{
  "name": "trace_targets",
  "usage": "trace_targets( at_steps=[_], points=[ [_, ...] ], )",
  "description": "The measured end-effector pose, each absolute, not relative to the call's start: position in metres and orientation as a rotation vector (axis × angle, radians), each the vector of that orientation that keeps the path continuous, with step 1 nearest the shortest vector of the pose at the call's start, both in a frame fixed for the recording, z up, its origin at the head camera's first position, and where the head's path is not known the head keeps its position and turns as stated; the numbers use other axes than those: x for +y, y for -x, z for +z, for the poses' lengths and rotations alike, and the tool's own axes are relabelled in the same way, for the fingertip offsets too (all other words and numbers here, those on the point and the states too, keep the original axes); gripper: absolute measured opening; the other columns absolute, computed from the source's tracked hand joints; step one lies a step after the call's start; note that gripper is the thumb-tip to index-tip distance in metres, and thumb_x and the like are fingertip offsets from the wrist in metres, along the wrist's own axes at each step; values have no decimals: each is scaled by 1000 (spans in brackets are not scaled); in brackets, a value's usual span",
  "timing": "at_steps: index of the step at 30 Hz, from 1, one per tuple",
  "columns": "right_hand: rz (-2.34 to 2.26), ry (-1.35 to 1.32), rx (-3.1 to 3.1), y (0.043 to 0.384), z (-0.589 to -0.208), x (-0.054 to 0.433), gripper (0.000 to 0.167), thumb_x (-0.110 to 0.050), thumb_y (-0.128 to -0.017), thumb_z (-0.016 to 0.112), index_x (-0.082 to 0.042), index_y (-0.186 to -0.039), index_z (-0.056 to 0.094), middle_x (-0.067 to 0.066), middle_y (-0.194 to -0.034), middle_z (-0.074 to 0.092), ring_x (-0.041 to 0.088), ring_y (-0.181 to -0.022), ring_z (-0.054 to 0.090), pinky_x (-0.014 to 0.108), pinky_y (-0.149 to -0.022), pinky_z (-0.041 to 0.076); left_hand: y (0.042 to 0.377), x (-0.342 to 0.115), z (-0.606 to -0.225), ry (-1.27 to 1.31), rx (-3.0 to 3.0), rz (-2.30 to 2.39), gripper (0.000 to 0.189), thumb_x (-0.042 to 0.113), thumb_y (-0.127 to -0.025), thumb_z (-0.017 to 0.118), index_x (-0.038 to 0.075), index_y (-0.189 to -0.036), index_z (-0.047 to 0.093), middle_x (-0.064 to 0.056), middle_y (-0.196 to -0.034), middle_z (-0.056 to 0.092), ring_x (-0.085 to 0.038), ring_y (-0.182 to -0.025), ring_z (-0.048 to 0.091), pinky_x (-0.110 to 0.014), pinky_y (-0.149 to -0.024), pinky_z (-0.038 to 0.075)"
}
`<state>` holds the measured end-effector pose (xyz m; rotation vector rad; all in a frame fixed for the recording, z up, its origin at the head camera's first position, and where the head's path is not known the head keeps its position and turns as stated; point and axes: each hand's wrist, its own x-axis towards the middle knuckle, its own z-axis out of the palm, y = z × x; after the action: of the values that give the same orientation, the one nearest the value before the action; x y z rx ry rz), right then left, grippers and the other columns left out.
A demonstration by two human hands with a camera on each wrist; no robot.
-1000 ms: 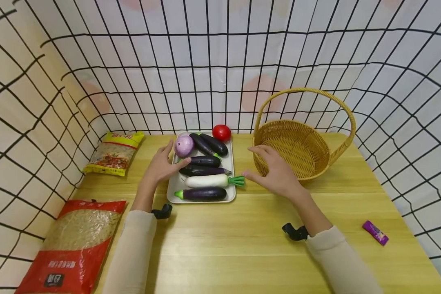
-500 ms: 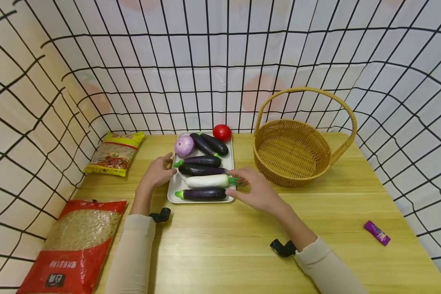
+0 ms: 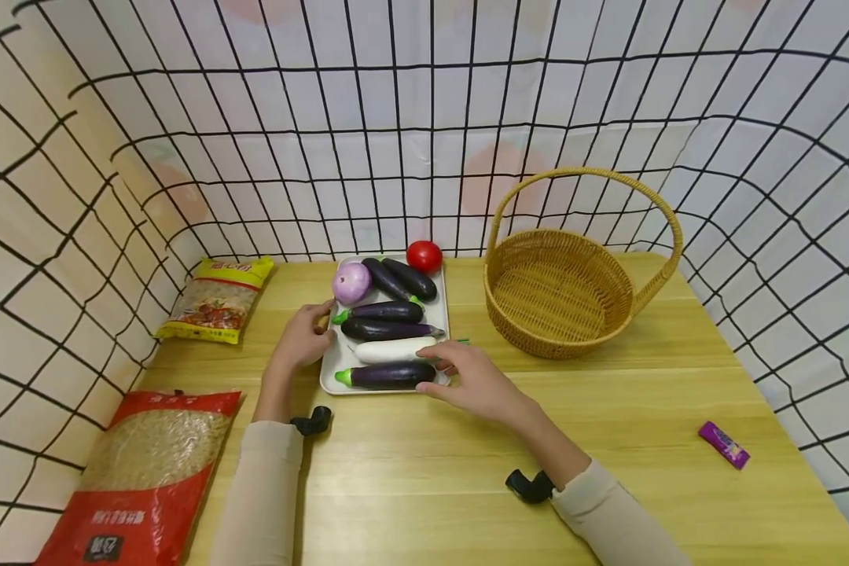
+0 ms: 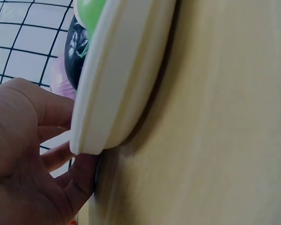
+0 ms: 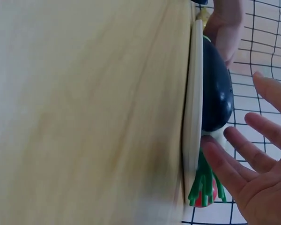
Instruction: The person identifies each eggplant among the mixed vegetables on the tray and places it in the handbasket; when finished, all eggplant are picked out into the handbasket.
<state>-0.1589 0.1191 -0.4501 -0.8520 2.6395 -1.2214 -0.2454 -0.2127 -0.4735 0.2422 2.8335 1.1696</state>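
Note:
A white tray [image 3: 332, 377] lies on the table, bearing several dark eggplants, a round purple eggplant [image 3: 351, 283], a white radish [image 3: 389, 350] and a red tomato [image 3: 424, 257] at its back right corner. My left hand [image 3: 303, 338] grips the tray's left edge; in the left wrist view its fingers [image 4: 54, 110] lie above and below the rim. My right hand [image 3: 477, 385] hovers at the right end of the front eggplant [image 3: 392, 375], partly hiding the radish's green leaves. In the right wrist view its fingers [image 5: 246, 147] are spread, with nothing held between them.
A wicker basket [image 3: 559, 338] with a tall handle stands right of the tray. Two food bags, one yellow [image 3: 215, 299] and one red [image 3: 141, 472], lie at the left. A small purple packet [image 3: 724, 445] lies at the right. Black wire mesh [image 3: 431, 130] borders the table.
My right hand has moved left and forward from beside the basket to the front eggplant's end. The left hand has drawn back from above the vegetables to grip the tray's left edge.

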Motion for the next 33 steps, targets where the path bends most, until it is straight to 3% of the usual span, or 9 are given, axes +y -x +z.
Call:
trace_targets(
  at_steps=[6, 12, 16, 20, 25, 29, 33],
  points=[
    [-1172, 836, 2665, 161, -451, 113, 53, -40, -93, 75, -14, -138, 64, 6, -132, 67, 22, -106, 66, 39, -94, 56, 245, -212, -476, -222, 2840, 1157, 66, 9, -93, 57, 5, -157, 41, -26, -155, 45, -38, -114, 57, -51, -100, 47],
    [-1124, 813, 2741, 161, -456, 106, 49, -39, -92, 77, -16, -134, 67, 2, -118, 69, 19, -94, 62, 32, -83, 54, 244, -212, -475, -224, 2841, 1125, 66, 12, -94, 58, 6, -157, 41, -25, -156, 45, -39, -121, 53, -54, -106, 44],
    [-1075, 781, 2784, 160, -459, 103, 49, -38, -90, 79, -19, -134, 68, 1, -114, 67, 15, -90, 56, 29, -78, 48, 242, -210, -474, -204, 2854, 1118, 66, 13, -93, 57, 7, -157, 43, -24, -155, 47, -38, -116, 54, -52, -102, 45],
    [-1033, 756, 2819, 159, -462, 100, 50, -35, -90, 80, -21, -135, 68, 2, -117, 65, 15, -95, 56, 34, -84, 50, 241, -208, -473, -189, 2865, 1126, 65, 12, -92, 58, 8, -156, 44, -23, -154, 49, -36, -111, 55, -49, -98, 46],
    [-1038, 747, 2819, 158, -463, 98, 48, -32, -90, 80, -20, -135, 69, 3, -120, 63, 22, -111, 60, 44, -100, 51, 240, -209, -475, -174, 2856, 1140, 65, 12, -92, 57, 7, -156, 44, -24, -155, 48, -38, -118, 56, -52, -104, 46],
    [-1056, 737, 2805, 158, -463, 98, 45, -32, -92, 78, -20, -134, 69, 2, -120, 62, 24, -116, 60, 46, -104, 49, 240, -210, -476, -156, 2842, 1153, 66, 12, -93, 57, 9, -157, 43, -22, -156, 47, -39, -124, 56, -54, -108, 45],
    [-1071, 726, 2808, 158, -462, 99, 44, -30, -92, 78, -20, -134, 69, 1, -119, 61, 22, -111, 58, 44, -100, 50, 241, -211, -476, -158, 2840, 1156, 66, 13, -93, 57, 10, -157, 43, -21, -157, 46, -40, -124, 56, -55, -108, 45]
  ],
)
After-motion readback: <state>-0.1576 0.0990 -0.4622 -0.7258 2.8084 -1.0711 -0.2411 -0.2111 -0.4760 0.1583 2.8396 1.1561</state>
